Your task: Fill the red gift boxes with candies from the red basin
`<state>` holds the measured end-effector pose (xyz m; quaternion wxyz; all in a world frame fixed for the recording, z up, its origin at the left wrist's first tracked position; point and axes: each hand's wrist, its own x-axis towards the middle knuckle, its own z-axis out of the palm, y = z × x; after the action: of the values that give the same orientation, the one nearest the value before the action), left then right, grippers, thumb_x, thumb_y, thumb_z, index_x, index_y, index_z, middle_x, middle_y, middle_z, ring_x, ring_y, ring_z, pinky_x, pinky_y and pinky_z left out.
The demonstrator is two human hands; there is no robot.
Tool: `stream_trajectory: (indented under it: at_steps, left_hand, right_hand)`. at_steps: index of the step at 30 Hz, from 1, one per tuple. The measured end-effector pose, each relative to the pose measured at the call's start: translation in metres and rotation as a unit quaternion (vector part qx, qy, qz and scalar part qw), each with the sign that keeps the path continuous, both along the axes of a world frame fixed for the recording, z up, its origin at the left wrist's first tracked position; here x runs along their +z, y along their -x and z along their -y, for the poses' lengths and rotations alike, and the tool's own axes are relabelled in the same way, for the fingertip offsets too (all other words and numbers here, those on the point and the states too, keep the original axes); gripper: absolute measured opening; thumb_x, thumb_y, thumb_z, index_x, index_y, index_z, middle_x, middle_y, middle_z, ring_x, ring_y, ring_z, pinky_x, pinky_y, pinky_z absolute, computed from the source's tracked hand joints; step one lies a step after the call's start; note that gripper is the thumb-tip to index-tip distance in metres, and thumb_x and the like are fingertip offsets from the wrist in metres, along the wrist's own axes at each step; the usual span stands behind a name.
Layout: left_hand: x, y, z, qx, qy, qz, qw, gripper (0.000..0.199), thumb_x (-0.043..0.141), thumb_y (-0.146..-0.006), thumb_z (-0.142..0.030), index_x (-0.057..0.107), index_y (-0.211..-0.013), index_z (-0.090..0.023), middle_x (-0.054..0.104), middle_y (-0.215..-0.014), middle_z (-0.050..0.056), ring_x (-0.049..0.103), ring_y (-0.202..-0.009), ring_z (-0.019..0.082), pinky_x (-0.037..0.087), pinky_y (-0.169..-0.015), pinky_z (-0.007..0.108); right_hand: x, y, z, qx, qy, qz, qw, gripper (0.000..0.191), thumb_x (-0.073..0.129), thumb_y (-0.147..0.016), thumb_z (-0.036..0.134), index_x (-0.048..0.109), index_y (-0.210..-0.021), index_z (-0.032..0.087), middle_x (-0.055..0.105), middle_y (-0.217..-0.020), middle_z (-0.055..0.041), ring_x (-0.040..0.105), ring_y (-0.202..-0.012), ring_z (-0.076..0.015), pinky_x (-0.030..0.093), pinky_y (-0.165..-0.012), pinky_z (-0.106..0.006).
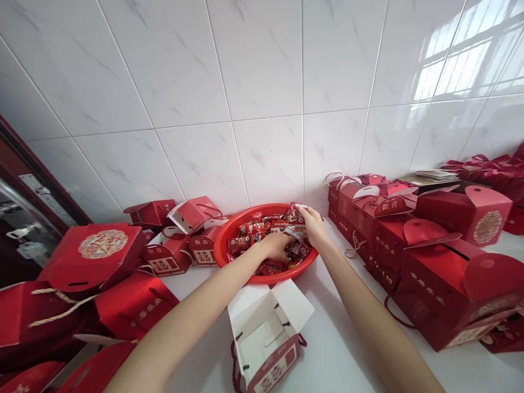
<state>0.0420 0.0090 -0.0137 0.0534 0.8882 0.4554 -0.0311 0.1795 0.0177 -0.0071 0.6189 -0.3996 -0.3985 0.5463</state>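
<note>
A red plastic basket [221,256] full of small wrapped candies [254,232] stands against the wall. My left hand [277,246] reaches down into the candies, its fingers apart and curved, with the tips partly hidden among the wrappers. At the basket's right side, my right hand [313,224] pinches a red candy packet [297,213] with white lettering, held upright above the rim. Just in front of the basket sits an open red gift box [262,333], its white inside facing up and no candy visible in it.
Red gift boxes crowd the left side [102,254], some tilted or with rope handles. More boxes [434,273] line the right, with a stack of cards [436,176] behind them. A white tiled wall [266,158] closes the back of the white table [339,338].
</note>
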Motion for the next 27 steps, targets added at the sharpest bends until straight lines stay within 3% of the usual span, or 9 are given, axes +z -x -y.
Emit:
stream_trajectory:
  at_steps: [6,11,13,16,21,27]
  left_hand:
    - [-0.001,0.002,0.002,0.022,-0.005,-0.033,0.999,0.047,0.067,-0.079,-0.045,0.068,-0.121,-0.024,0.075,-0.112,0.010,0.070,-0.104,0.034,0.053,-0.088,0.039]
    - [-0.011,0.006,-0.008,-0.056,-0.075,-0.013,0.996,0.062,0.072,-0.075,-0.032,0.060,-0.135,-0.021,0.058,-0.144,0.013,0.058,-0.127,0.034,0.046,-0.105,0.042]
    - [-0.013,0.007,-0.011,-0.080,-0.077,-0.013,0.994,0.066,0.072,-0.073,-0.026,0.058,-0.137,-0.020,0.055,-0.147,0.014,0.053,-0.132,0.033,0.043,-0.108,0.042]
    - [-0.013,0.005,-0.012,-0.077,-0.064,-0.043,0.994,0.058,0.069,-0.077,-0.029,0.061,-0.133,-0.018,0.060,-0.140,0.015,0.057,-0.127,0.033,0.046,-0.104,0.042]
    - [-0.010,-0.001,-0.007,-0.028,-0.072,-0.108,0.991,0.048,0.068,-0.082,-0.047,0.068,-0.121,-0.020,0.067,-0.127,0.015,0.063,-0.116,0.035,0.050,-0.094,0.042]
    - [-0.004,-0.002,-0.004,-0.023,-0.055,-0.067,0.996,0.029,0.071,-0.076,-0.035,0.073,-0.101,-0.020,0.076,-0.103,0.012,0.069,-0.099,0.033,0.051,-0.082,0.037]
  right_hand:
    - [0.002,0.000,0.001,-0.003,0.001,-0.002,1.000,0.015,0.063,-0.075,0.033,0.065,-0.080,0.019,0.064,-0.073,0.0011,0.062,-0.066,-0.0149,0.052,-0.049,-0.025]
    - [-0.001,0.000,-0.001,-0.005,-0.008,-0.005,1.000,0.018,0.065,-0.072,0.036,0.063,-0.078,0.020,0.064,-0.071,0.0020,0.061,-0.066,-0.0134,0.050,-0.053,-0.022]
    - [-0.001,0.000,-0.001,-0.007,-0.003,-0.002,1.000,0.018,0.064,-0.072,0.037,0.063,-0.077,0.020,0.063,-0.070,0.0020,0.060,-0.065,-0.0141,0.050,-0.053,-0.023]
    - [0.000,0.000,0.000,-0.004,0.002,0.002,1.000,0.018,0.064,-0.071,0.038,0.062,-0.077,0.021,0.064,-0.070,0.0017,0.060,-0.066,-0.0153,0.050,-0.051,-0.024]
    - [0.001,0.001,0.001,-0.004,-0.004,0.008,1.000,0.018,0.062,-0.070,0.037,0.062,-0.078,0.021,0.064,-0.072,0.0016,0.060,-0.068,-0.0159,0.050,-0.050,-0.024]
    - [-0.002,0.001,-0.001,0.001,-0.005,0.014,1.000,0.017,0.061,-0.071,0.038,0.062,-0.078,0.022,0.067,-0.071,0.0013,0.062,-0.069,-0.0172,0.050,-0.049,-0.024]
